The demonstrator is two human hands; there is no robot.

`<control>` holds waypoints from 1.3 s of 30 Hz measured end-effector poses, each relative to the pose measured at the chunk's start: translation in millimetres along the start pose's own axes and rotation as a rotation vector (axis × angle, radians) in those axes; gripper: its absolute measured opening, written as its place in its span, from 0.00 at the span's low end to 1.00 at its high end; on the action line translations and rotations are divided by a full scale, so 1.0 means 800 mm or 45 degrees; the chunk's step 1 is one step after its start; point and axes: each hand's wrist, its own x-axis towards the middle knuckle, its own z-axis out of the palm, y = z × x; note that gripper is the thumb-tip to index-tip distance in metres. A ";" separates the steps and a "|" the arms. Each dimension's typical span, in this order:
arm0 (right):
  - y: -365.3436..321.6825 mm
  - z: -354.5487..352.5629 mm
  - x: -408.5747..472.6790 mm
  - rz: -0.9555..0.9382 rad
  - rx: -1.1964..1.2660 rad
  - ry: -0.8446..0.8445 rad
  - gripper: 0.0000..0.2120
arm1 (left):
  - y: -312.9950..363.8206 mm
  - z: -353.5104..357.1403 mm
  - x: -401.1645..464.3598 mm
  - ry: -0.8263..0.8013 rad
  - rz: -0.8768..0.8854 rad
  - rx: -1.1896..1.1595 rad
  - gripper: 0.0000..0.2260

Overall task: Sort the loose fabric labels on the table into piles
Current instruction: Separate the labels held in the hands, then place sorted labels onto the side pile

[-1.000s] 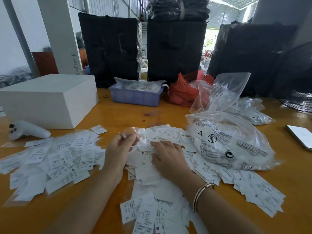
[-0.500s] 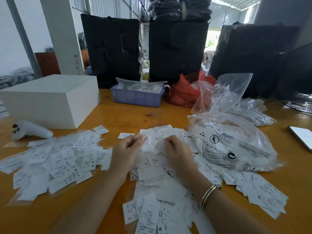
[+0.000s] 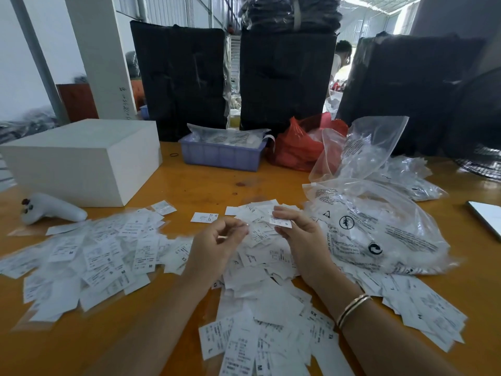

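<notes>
Fabric labels point(image 3: 260, 302) lie heaped on the table point(image 3: 206, 185) under and around both hands. The right hand point(image 3: 303, 240) pinches one label point(image 3: 280, 221) between thumb and fingers, lifted just above the heap. The left hand point(image 3: 217, 245), just beside it, has its fingers curled; whether it holds anything I cannot tell. Left of that hand spreads another pile point(image 3: 89, 256).

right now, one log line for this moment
left hand: fingers curled, hold unclear | right hand: pinches label | both over middle pile | left pile on table
</notes>
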 end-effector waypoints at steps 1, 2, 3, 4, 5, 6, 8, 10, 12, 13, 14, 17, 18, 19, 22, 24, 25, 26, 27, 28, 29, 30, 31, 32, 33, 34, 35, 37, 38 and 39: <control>0.000 0.000 0.000 -0.003 0.028 -0.022 0.21 | 0.000 0.000 0.001 -0.004 0.012 0.008 0.04; 0.000 0.001 0.000 -0.004 0.056 -0.046 0.21 | -0.001 0.000 0.001 -0.016 0.020 0.008 0.03; 0.001 0.002 -0.001 -0.007 0.067 -0.065 0.20 | -0.001 0.000 0.000 -0.029 0.023 0.007 0.04; 0.002 0.003 -0.002 -0.011 0.061 -0.078 0.19 | -0.001 0.000 0.000 -0.041 0.015 0.008 0.05; 0.003 0.005 -0.002 -0.013 0.050 -0.091 0.19 | -0.001 0.000 0.000 -0.053 -0.001 0.011 0.05; 0.005 0.006 -0.002 -0.014 0.045 -0.109 0.19 | -0.002 0.000 0.001 -0.065 -0.020 0.015 0.04; 0.009 0.009 -0.002 -0.016 0.059 -0.136 0.19 | -0.005 0.001 0.002 -0.087 -0.052 0.026 0.02; 0.010 0.010 -0.003 -0.019 0.079 -0.150 0.19 | -0.006 0.002 0.003 -0.108 -0.064 0.064 0.03; 0.009 0.009 -0.005 0.001 0.160 -0.186 0.20 | -0.006 0.002 0.003 -0.121 -0.070 0.092 0.05; 0.009 0.009 -0.005 0.017 0.233 -0.213 0.22 | -0.006 0.002 0.002 -0.121 -0.072 0.105 0.06; 0.009 0.009 -0.006 0.033 0.299 -0.237 0.24 | -0.006 0.002 0.002 -0.119 -0.072 0.123 0.06; 0.006 0.009 -0.007 0.062 0.369 -0.225 0.25 | -0.007 0.002 0.002 -0.118 -0.075 0.163 0.06; 0.006 0.010 -0.008 0.068 0.364 -0.202 0.24 | -0.008 0.002 0.002 -0.126 -0.074 0.167 0.06; 0.005 0.011 -0.008 0.073 0.343 -0.170 0.23 | -0.008 0.002 0.002 -0.137 -0.075 0.171 0.05; 0.005 0.014 -0.007 0.062 0.232 -0.056 0.19 | -0.007 0.001 0.003 -0.180 -0.094 0.165 0.03; 0.007 0.016 -0.007 0.022 0.214 -0.021 0.20 | -0.007 0.002 0.003 -0.190 -0.113 0.117 0.03; 0.007 0.018 -0.008 0.001 0.209 -0.009 0.21 | -0.007 0.002 0.003 -0.184 -0.120 0.091 0.03; 0.008 0.019 -0.009 -0.015 0.205 -0.007 0.21 | -0.007 0.002 0.003 -0.176 -0.128 0.073 0.03; 0.008 0.021 -0.010 -0.026 0.205 -0.015 0.21 | -0.007 0.003 0.003 -0.168 -0.137 0.065 0.02; 0.007 0.022 -0.011 -0.031 0.201 -0.029 0.21 | -0.006 0.003 0.003 -0.161 -0.143 0.069 0.02; 0.007 0.023 -0.012 -0.034 0.188 -0.040 0.21 | -0.006 0.003 0.003 -0.157 -0.146 0.078 0.01; 0.007 0.024 -0.012 -0.037 0.169 -0.043 0.20 | -0.006 0.003 0.003 -0.155 -0.146 0.087 0.01; 0.006 0.024 -0.013 -0.037 0.154 -0.038 0.20 | -0.006 0.003 0.003 -0.155 -0.147 0.090 0.01; 0.005 0.024 -0.013 -0.035 0.154 -0.032 0.19 | -0.006 0.003 0.003 -0.158 -0.149 0.090 0.02; 0.004 0.024 -0.013 -0.031 0.165 -0.032 0.19 | -0.006 0.002 0.003 -0.161 -0.151 0.089 0.02; 0.003 0.023 -0.013 -0.032 0.172 -0.042 0.18 | -0.005 0.002 0.003 -0.164 -0.153 0.092 0.02; 0.002 0.023 -0.014 -0.043 0.158 -0.059 0.17 | -0.005 0.002 0.003 -0.164 -0.151 0.102 0.02; 0.001 0.024 -0.016 -0.086 0.026 -0.089 0.17 | -0.004 0.001 0.002 -0.153 -0.132 0.147 0.06; 0.000 0.025 -0.018 -0.109 -0.071 -0.097 0.18 | -0.004 0.000 0.002 -0.143 -0.117 0.168 0.08; 0.000 0.025 -0.019 -0.131 -0.163 -0.097 0.19 | -0.005 0.000 0.002 -0.131 -0.103 0.180 0.09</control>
